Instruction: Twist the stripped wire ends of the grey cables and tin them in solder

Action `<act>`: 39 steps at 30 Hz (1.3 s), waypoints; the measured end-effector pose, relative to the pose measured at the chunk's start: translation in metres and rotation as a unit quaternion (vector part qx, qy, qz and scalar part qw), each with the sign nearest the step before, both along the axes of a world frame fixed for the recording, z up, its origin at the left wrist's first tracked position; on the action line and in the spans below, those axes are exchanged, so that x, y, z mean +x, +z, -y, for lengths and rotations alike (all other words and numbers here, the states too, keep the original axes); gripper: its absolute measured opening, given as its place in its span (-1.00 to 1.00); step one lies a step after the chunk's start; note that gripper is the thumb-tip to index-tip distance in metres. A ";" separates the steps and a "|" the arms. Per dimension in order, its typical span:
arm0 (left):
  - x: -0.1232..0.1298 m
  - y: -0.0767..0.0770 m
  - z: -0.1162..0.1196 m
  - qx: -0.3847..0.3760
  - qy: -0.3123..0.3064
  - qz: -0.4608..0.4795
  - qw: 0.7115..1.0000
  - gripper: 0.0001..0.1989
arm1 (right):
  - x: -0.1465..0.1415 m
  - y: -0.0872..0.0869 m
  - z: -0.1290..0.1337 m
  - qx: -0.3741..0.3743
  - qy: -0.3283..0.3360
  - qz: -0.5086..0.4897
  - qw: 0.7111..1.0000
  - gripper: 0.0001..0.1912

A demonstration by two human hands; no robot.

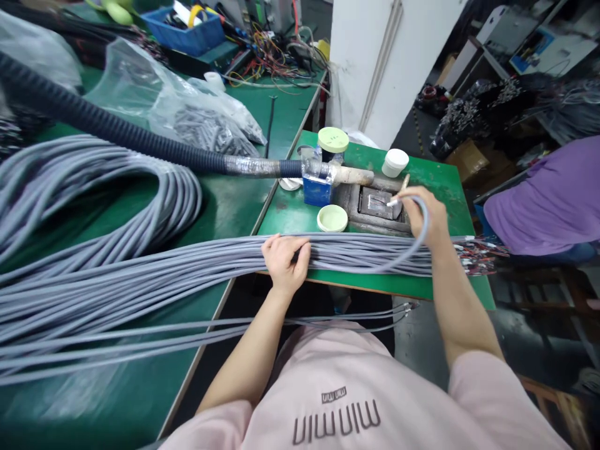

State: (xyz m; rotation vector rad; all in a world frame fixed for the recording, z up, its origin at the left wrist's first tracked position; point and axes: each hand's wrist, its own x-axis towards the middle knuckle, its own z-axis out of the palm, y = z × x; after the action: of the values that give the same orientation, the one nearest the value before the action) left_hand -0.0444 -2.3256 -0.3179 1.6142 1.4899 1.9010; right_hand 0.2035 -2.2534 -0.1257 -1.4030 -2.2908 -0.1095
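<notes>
My right hand (429, 215) pinches a grey cable (412, 256) close to its end. The cable bends in an arc beside the hand, and its white tip is over the right part of a small solder pot (372, 203) with a shiny surface. My left hand (285, 259) lies across a long bundle of grey cables (356, 250), its fingers curled over them and the thumb toward me. At the bundle's right end, stripped wire ends (478, 253) in red, white and dark colours fan out.
A ribbed black hose (140, 134) leads to a nozzle beside the pot. Around it stand a blue box (317, 190), an open pale-green tub (332, 219), a lidded tub (333, 140) and a white jar (395, 162). Coiled cables (173, 194) lie left. A person in purple (548, 194) is at right.
</notes>
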 end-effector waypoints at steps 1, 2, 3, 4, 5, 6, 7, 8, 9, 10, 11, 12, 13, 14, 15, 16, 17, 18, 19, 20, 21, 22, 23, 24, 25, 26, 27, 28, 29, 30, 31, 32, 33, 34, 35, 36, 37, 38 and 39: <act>0.003 0.005 0.003 -0.014 -0.017 0.033 0.999 -0.90 | -0.005 0.001 0.019 0.018 0.019 -0.018 0.999 -0.79; 0.007 0.011 0.007 -0.031 -0.044 0.076 0.996 -0.89 | -0.011 -0.001 0.037 0.033 0.039 -0.039 0.998 -0.78; 0.013 0.018 0.011 -0.049 -0.081 0.125 0.988 -0.87 | -0.017 -0.005 0.054 0.046 0.064 -0.071 0.994 -0.76; 0.021 0.026 0.016 -0.071 -0.131 0.178 0.973 -0.85 | -0.022 -0.010 0.069 0.061 0.090 -0.104 0.989 -0.76; 0.029 0.034 0.021 -0.095 -0.190 0.230 0.950 -0.83 | -0.027 -0.017 0.081 0.077 0.118 -0.132 0.981 -0.75; 0.038 0.042 0.025 -0.120 -0.250 0.283 0.918 -0.80 | -0.031 -0.025 0.091 0.088 0.139 -0.155 0.974 -0.74; 0.047 0.050 0.029 -0.145 -0.310 0.335 0.878 -0.77 | -0.035 -0.034 0.100 0.096 0.155 -0.173 0.968 -0.73; 0.055 0.057 0.032 -0.167 -0.361 0.385 0.833 -0.74 | -0.037 -0.042 0.107 0.100 0.165 -0.186 0.963 -0.72; 0.062 0.063 0.035 -0.183 -0.396 0.429 0.791 -0.71 | -0.039 -0.049 0.112 0.098 0.170 -0.195 0.961 -0.71; 0.068 0.068 0.036 -0.194 -0.418 0.465 0.756 -0.70 | -0.040 -0.056 0.117 0.094 0.170 -0.202 0.960 -0.70; 0.073 0.072 0.037 -0.200 -0.428 0.493 0.730 -0.70 | -0.041 -0.061 0.121 0.089 0.166 -0.209 0.960 -0.69; 0.075 0.074 0.038 -0.204 -0.430 0.514 0.714 -0.71 | -0.042 -0.065 0.124 0.085 0.159 -0.217 0.959 -0.69; 0.077 0.076 0.038 -0.206 -0.430 0.527 0.703 -0.73 | -0.043 -0.068 0.127 0.082 0.149 -0.229 0.959 -0.69; 0.078 0.076 0.039 -0.209 -0.429 0.535 0.697 -0.74 | -0.045 -0.070 0.129 0.082 0.138 -0.243 0.957 -0.70; 0.078 0.076 0.039 -0.213 -0.427 0.540 0.693 -0.75 | -0.047 -0.070 0.130 0.082 0.128 -0.257 0.954 -0.71; 0.078 0.076 0.040 -0.218 -0.423 0.544 0.691 -0.75 | -0.050 -0.070 0.132 0.082 0.120 -0.270 0.952 -0.72; 0.078 0.076 0.040 -0.224 -0.419 0.548 0.689 -0.75 | -0.053 -0.070 0.133 0.080 0.113 -0.279 0.950 -0.73; 0.078 0.075 0.041 -0.231 -0.413 0.555 0.685 -0.74 | -0.057 -0.069 0.133 0.077 0.107 -0.282 0.950 -0.74; 0.078 0.075 0.041 -0.238 -0.408 0.565 0.677 -0.72 | -0.060 -0.068 0.134 0.072 0.102 -0.281 0.952 -0.74; 0.078 0.075 0.042 -0.245 -0.403 0.577 0.667 -0.71 | -0.063 -0.066 0.134 0.066 0.097 -0.277 0.954 -0.74; 0.078 0.075 0.042 -0.252 -0.401 0.590 0.654 -0.70 | -0.065 -0.066 0.134 0.060 0.093 -0.275 0.955 -0.74; 0.078 0.075 0.042 -0.257 -0.400 0.601 0.642 -0.69 | -0.066 -0.065 0.134 0.057 0.091 -0.275 0.955 -0.73; 0.078 0.076 0.043 -0.261 -0.400 0.610 0.632 -0.69 | -0.067 -0.064 0.135 0.054 0.091 -0.277 0.955 -0.73; 0.078 0.076 0.043 -0.263 -0.402 0.617 0.624 -0.68 | -0.067 -0.064 0.135 0.054 0.091 -0.279 0.955 -0.73; 0.078 0.077 0.043 -0.262 -0.404 0.622 0.618 -0.68 | -0.066 -0.064 0.135 0.055 0.093 -0.279 0.954 -0.72; 0.078 0.077 0.043 -0.261 -0.405 0.625 0.614 -0.68 | -0.065 -0.065 0.136 0.056 0.094 -0.274 0.955 -0.72; 0.078 0.077 0.043 -0.258 -0.406 0.626 0.613 -0.69 | -0.062 -0.065 0.136 0.056 0.095 -0.265 0.958 -0.72; 0.078 0.077 0.043 -0.256 -0.407 0.627 0.613 -0.69 | -0.059 -0.066 0.137 0.054 0.096 -0.251 0.962 -0.71; 0.078 0.077 0.044 -0.255 -0.407 0.628 0.613 -0.69 | -0.056 -0.067 0.137 0.051 0.097 -0.235 0.966 -0.71; 0.078 0.077 0.044 -0.253 -0.406 0.628 0.614 -0.69 | -0.053 -0.068 0.138 0.046 0.098 -0.220 0.970 -0.71; 0.078 0.077 0.044 -0.253 -0.405 0.629 0.614 -0.69 | -0.050 -0.068 0.138 0.042 0.100 -0.207 0.972 -0.71; 0.078 0.077 0.044 -0.253 -0.404 0.630 0.613 -0.69 | -0.048 -0.069 0.138 0.041 0.103 -0.199 0.974 -0.71; 0.078 0.077 0.044 -0.254 -0.404 0.630 0.613 -0.69 | -0.046 -0.070 0.138 0.042 0.108 -0.194 0.974 -0.71; 0.078 0.077 0.044 -0.254 -0.403 0.630 0.613 -0.69 | -0.045 -0.070 0.138 0.045 0.113 -0.191 0.974 -0.70; 0.078 0.077 0.044 -0.254 -0.404 0.629 0.614 -0.69 | -0.044 -0.071 0.138 0.049 0.119 -0.188 0.974 -0.70; 0.078 0.078 0.044 -0.254 -0.404 0.628 0.614 -0.69 | -0.043 -0.071 0.138 0.053 0.124 -0.187 0.973 -0.69; 0.077 0.078 0.044 -0.254 -0.404 0.628 0.615 -0.69 | -0.043 -0.072 0.138 0.057 0.128 -0.186 0.973 -0.68; 0.077 0.078 0.044 -0.254 -0.405 0.628 0.614 -0.69 | -0.043 -0.072 0.137 0.059 0.132 -0.186 0.972 -0.67; 0.077 0.079 0.044 -0.254 -0.404 0.629 0.614 -0.69 | -0.043 -0.073 0.137 0.060 0.136 -0.186 0.971 -0.66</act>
State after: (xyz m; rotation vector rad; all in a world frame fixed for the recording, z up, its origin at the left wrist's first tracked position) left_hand 0.0326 -2.3700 -0.2391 0.2278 0.3872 1.2229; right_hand 0.1607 -2.3906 -0.1983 -0.9439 -2.0945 0.0933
